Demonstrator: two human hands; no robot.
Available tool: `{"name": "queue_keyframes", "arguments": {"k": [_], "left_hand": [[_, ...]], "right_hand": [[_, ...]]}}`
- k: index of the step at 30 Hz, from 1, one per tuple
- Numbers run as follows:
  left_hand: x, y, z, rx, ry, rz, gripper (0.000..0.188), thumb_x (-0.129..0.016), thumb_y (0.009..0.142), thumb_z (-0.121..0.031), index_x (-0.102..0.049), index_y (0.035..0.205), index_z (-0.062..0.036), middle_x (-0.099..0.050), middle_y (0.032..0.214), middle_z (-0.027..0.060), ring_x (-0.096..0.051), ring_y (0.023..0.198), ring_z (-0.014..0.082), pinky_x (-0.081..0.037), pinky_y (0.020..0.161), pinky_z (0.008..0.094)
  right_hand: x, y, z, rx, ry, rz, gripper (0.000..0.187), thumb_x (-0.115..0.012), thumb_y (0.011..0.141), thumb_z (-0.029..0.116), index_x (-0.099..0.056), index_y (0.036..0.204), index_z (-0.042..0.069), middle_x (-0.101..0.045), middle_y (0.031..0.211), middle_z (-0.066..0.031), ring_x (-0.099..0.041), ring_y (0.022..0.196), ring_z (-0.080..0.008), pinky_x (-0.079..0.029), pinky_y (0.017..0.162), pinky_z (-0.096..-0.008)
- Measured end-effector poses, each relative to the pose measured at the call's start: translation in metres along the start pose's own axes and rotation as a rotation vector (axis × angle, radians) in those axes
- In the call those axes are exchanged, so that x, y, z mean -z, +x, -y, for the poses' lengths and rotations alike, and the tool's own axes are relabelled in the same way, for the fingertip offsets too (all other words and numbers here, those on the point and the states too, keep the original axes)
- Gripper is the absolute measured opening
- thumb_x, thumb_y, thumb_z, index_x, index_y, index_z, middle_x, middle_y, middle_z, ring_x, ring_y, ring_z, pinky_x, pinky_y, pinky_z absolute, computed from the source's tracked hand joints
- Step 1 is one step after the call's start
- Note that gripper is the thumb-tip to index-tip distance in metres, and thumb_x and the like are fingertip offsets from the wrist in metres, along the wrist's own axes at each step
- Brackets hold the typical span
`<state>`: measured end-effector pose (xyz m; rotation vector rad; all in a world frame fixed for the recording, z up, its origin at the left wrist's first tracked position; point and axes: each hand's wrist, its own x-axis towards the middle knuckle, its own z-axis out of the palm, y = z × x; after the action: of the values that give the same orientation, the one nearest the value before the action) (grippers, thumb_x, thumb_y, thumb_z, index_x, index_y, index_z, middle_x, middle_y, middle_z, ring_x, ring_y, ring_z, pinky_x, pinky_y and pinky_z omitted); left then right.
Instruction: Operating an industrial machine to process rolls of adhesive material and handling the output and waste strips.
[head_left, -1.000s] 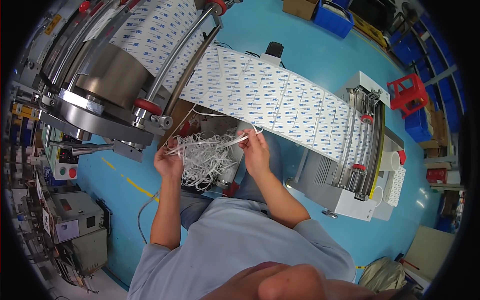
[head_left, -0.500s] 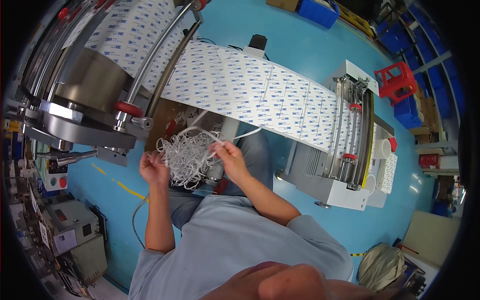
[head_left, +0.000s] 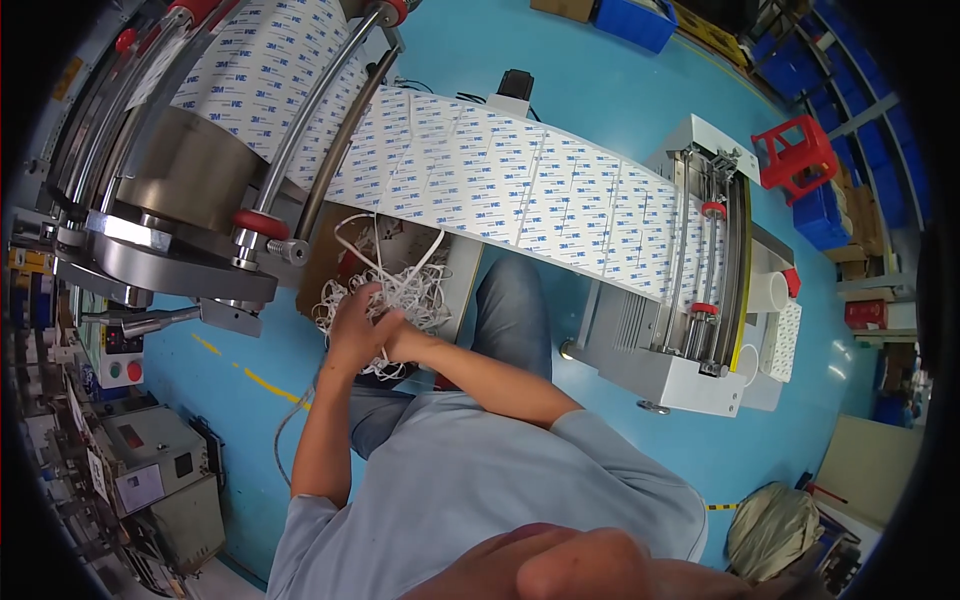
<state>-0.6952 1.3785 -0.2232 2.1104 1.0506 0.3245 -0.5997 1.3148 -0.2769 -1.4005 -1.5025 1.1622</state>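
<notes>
A loose tangle of thin white strips point(head_left: 425, 298) sits between my knees, over an open cardboard box point(head_left: 318, 258). My left hand point(head_left: 350, 328) is on its left side, fingers curled into the strips. Just right of it and touching or nearly so, my right hand point(head_left: 405, 342) reaches in across my lap. The right fingertips are hidden among the strips and by the left hand. Two strips loop up from the tangle toward the printed white sheet point(head_left: 480, 175), which runs above it from the left rollers to the right.
Close at my left stands a machine with a large metal roller point(head_left: 190, 165) and steel bars. The sheet enters a grey roller unit point(head_left: 690, 300) at right. Beyond are a red stool point(head_left: 797, 157) and blue bins point(head_left: 637, 24). A grey control box point(head_left: 150, 455) stands lower left.
The tangle has gone down and slightly right, into or onto the box. My hands, apart before on either side of it, have come together over it. The right hand has moved left and down.
</notes>
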Motion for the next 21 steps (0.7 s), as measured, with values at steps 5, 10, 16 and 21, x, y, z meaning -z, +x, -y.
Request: {"name": "queue_keyframes", "arguments": {"k": [5, 10, 16, 21], "left_hand": [[-0.012, 0.011, 0.028, 0.289, -0.465, -0.058, 0.022, -0.057, 0.085, -0.024, -0.059, 0.089, -0.0031, -0.059, 0.073, 0.0077, -0.053, 0.069, 0.0126, -0.042, 0.065, 0.0263], [-0.017, 0.001, 0.039, 0.282, -0.637, -0.065, 0.017, -0.055, 0.089, -0.018, -0.056, 0.081, -0.0030, -0.052, 0.070, -0.0027, -0.043, 0.068, 0.0047, -0.036, 0.063, 0.0199], [-0.020, 0.003, 0.036, 0.222, -0.572, 0.107, 0.015, -0.054, 0.090, -0.016, -0.056, 0.081, -0.0039, -0.050, 0.068, -0.0048, -0.041, 0.065, 0.0039, -0.034, 0.060, 0.0187], [0.000, 0.006, 0.021, 0.155, -0.396, 0.184, 0.012, -0.057, 0.086, -0.014, -0.058, 0.087, -0.0015, -0.055, 0.070, -0.0014, -0.046, 0.065, 0.0043, -0.037, 0.058, 0.0213]], "right_hand": [[0.017, -0.012, -0.013, -0.309, 0.331, 0.019, 0.027, -0.062, 0.077, 0.005, -0.058, 0.104, 0.004, -0.064, 0.092, -0.0084, -0.060, 0.085, -0.0149, -0.047, 0.073, -0.0284], [0.064, -0.014, -0.020, -0.237, 0.894, -0.236, 0.056, -0.063, 0.076, -0.001, -0.042, 0.127, 0.007, -0.050, 0.118, -0.0033, -0.054, 0.091, -0.0113, -0.046, 0.079, -0.0265], [0.079, 0.004, 0.014, -0.061, 0.993, -0.234, 0.064, -0.060, 0.083, 0.008, -0.028, 0.138, 0.014, -0.041, 0.130, -0.0051, -0.050, 0.099, -0.0121, -0.046, 0.078, -0.0270], [0.060, 0.014, -0.004, -0.166, 1.150, -0.293, 0.034, -0.055, 0.089, 0.017, -0.046, 0.121, 0.011, -0.061, 0.100, -0.0055, -0.058, 0.081, -0.0086, -0.047, 0.065, -0.0237]]}}
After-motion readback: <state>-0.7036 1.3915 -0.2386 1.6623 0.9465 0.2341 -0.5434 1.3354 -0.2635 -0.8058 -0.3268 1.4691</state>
